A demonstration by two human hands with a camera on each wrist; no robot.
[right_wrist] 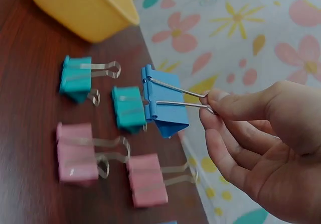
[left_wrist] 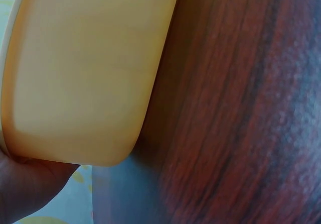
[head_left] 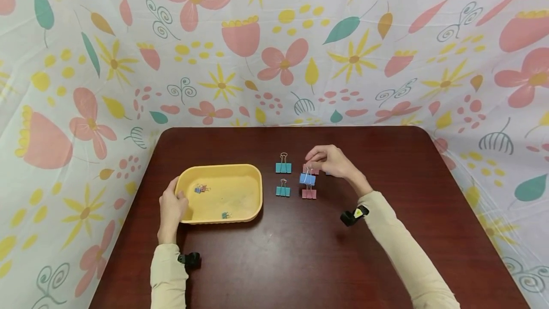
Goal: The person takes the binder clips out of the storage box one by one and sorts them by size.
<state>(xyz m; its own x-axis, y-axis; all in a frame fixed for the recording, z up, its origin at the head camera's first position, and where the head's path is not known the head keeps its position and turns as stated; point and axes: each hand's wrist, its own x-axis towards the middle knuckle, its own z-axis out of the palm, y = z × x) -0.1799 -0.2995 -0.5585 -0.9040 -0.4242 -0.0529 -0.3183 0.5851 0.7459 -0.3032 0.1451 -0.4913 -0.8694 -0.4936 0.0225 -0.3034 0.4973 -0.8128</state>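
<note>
Blue clip (right_wrist: 173, 106) is hanging in the air above the table (head_left: 279, 266), toward its far edge, its wire handles being pinched between the thumb and forefinger of the right hand (head_left: 332, 162). In the head view it is appearing between two pink clips (head_left: 309, 194), and two teal clips (head_left: 283, 168) are sitting just left of those. Nearer the table's left edge, a yellow tray (head_left: 240, 192) is resting, and the left hand (head_left: 171, 206) is gripping its left end, thumb over the rim. Small clips (head_left: 225, 215) are lying inside, some toward that end, others by the tray's near edge.
</note>
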